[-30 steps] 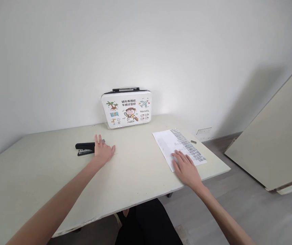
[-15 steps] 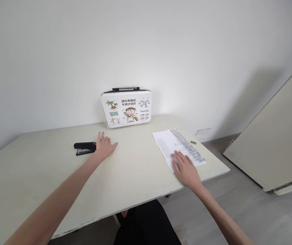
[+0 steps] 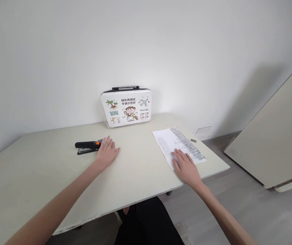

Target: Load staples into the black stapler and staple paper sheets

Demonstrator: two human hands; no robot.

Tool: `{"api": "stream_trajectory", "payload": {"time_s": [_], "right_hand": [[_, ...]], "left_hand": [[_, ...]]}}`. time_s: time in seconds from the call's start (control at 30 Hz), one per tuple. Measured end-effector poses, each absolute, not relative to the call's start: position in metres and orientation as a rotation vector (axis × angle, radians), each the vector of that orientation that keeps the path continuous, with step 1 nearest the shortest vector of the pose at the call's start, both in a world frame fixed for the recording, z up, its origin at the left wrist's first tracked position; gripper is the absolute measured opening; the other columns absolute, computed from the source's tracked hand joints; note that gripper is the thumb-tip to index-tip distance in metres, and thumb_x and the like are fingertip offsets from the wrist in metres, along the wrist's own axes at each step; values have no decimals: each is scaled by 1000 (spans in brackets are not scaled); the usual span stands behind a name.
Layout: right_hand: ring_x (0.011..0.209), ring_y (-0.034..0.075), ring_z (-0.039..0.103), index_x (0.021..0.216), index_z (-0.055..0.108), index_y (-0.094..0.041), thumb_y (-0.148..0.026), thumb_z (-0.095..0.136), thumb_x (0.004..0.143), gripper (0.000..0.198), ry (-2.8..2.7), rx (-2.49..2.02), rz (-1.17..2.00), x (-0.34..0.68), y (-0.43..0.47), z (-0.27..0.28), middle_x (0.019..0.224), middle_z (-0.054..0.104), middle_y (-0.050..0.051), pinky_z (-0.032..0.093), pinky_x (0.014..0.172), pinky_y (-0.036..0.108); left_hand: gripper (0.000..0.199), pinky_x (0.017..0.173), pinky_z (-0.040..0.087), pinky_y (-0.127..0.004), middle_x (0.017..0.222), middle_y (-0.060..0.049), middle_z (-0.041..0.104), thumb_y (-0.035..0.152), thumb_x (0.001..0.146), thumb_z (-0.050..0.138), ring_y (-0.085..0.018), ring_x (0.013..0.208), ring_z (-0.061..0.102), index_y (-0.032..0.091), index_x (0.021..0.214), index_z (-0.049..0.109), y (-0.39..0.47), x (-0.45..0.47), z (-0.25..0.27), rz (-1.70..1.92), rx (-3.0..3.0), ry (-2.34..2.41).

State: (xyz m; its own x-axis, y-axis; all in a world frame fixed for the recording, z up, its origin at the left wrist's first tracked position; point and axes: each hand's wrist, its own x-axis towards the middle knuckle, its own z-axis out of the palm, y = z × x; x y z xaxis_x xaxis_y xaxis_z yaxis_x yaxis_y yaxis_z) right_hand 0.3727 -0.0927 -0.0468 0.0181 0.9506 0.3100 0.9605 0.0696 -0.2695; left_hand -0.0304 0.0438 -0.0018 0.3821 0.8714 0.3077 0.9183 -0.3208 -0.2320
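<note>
My left hand (image 3: 107,153) is open, palm down at the right end of a black stapler (image 3: 86,145) with an orange button. It covers that end of the stapler, so I cannot tell how firmly the two touch. Further right, my right hand (image 3: 186,167) lies open and flat on the near part of a white printed sheet of paper (image 3: 166,141), fingers pointing away from me. A dark grid pattern runs along the paper's right side. Just past that side, a small grey strip of staples (image 3: 193,140) rests on the table.
A white hard case (image 3: 128,109) with cartoon prints and a black handle stands against the wall at the back of the pale table (image 3: 135,170). A light cabinet-like panel (image 3: 275,136) is on the right, beyond the table's edge. A wall plate (image 3: 204,131) sits low behind.
My left hand has shifted slightly right, showing more of the stapler and its orange button. My right hand stays on the paper.
</note>
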Motion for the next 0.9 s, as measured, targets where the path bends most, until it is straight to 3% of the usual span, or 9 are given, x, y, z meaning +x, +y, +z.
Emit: {"api": "stream_trajectory", "payload": {"time_s": [0.17, 0.5, 0.9], "right_hand": [[157, 22, 37, 150, 56, -18, -37, 27, 110, 53, -1955, -1891, -5, 372, -94, -42, 165, 48, 7, 27, 130, 48], [155, 23, 40, 145, 61, -21, -37, 27, 110, 52, -1966, -1879, -39, 372, -93, -50, 163, 51, 7, 29, 128, 48], [154, 23, 42, 144, 63, -21, -36, 29, 109, 51, -1975, -1880, -53, 372, -94, -47, 162, 52, 8, 32, 127, 49]], "left_hand": [[55, 129, 29, -54, 145, -20, 65, 32, 106, 28, -34, 153, 43, 7, 131, 70, -9, -39, -9, -340, -2330, -1451], [48, 123, 44, -50, 146, -11, 66, 35, 107, 35, -28, 143, 57, 15, 135, 68, -66, -62, -23, -604, -2407, -1478], [55, 125, 41, -49, 154, -10, 59, 40, 108, 31, -27, 145, 55, 13, 145, 63, -76, -61, -23, -549, -2459, -1578]]}}
